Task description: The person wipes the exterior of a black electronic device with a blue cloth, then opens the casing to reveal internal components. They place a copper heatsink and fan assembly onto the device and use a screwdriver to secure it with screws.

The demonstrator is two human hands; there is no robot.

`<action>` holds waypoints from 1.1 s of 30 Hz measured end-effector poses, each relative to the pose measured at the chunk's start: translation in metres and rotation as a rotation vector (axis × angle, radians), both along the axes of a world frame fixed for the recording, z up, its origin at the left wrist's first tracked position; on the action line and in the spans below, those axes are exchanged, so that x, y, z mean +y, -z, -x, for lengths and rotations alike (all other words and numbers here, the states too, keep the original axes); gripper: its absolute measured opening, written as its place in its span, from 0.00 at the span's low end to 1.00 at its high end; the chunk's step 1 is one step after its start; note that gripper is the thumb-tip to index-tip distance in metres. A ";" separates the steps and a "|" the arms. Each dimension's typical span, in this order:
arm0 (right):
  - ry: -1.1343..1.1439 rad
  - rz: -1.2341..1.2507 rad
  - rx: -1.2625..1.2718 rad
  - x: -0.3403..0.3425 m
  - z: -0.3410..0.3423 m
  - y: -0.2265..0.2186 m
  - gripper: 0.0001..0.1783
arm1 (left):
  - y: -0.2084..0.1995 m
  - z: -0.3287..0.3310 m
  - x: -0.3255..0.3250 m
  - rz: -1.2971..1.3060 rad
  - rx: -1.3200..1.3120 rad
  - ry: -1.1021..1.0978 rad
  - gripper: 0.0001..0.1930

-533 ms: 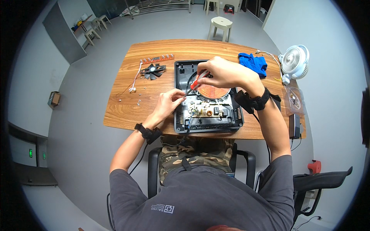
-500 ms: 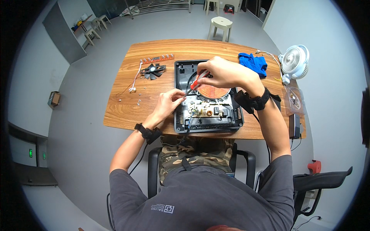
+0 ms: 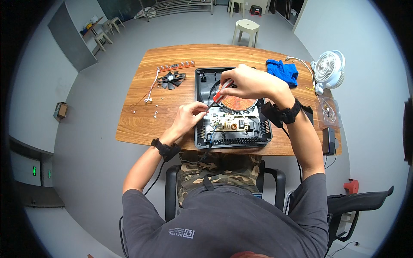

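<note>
R hand (image 3: 243, 81) clenches red-handled screwdriver (image 3: 218, 97), L hand (image 3: 187, 117) seemingly pinches its tip end, over open black plastic housing (image 3: 203, 91) on brown wooden tabletop (image 3: 138, 95); prob mid-job, w/ black-bladed fan (image 3: 171, 80) out, round copper-coloured coil (image 3: 237, 103) still in.

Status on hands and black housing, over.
Right hand gripping red screwdriver; left hand at its shaft. Black housing open, circuit board exposed. Right hand partly hides coil.

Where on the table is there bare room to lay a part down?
Widest: front-left of the table, between loose small bits, front edge and left hand. A bare strip runs behind the black housing. Crowded: the right end, with white fan, clear tub and black box; and the housing, under the right hand and red screwdriver.
</note>
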State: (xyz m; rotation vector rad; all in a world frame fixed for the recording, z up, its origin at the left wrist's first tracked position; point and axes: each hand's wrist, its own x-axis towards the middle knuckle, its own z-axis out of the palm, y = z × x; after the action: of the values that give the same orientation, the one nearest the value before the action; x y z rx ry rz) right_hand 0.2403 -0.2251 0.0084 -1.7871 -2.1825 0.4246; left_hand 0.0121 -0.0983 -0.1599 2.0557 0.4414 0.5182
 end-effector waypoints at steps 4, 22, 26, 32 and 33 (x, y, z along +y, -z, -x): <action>0.001 -0.013 0.028 0.000 -0.002 0.000 0.21 | 0.002 0.001 -0.004 0.006 -0.036 -0.018 0.12; 0.008 0.006 0.072 -0.007 -0.004 -0.003 0.20 | 0.003 -0.003 -0.007 -0.062 -0.074 0.138 0.19; -0.023 -0.028 0.065 -0.010 -0.004 0.003 0.19 | -0.010 -0.001 -0.004 -0.440 -0.065 0.219 0.28; -0.059 0.019 0.025 -0.014 0.003 -0.001 0.18 | 0.001 0.001 0.001 -0.518 0.189 0.369 0.39; -0.080 0.000 0.026 -0.013 0.001 0.003 0.18 | 0.003 0.000 0.002 -0.518 0.202 0.362 0.40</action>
State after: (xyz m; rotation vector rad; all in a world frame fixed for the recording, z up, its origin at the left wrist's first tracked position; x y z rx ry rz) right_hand 0.2388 -0.2378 0.0052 -1.6893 -2.2420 0.4636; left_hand 0.0118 -0.0968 -0.1631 2.6272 0.0385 0.2152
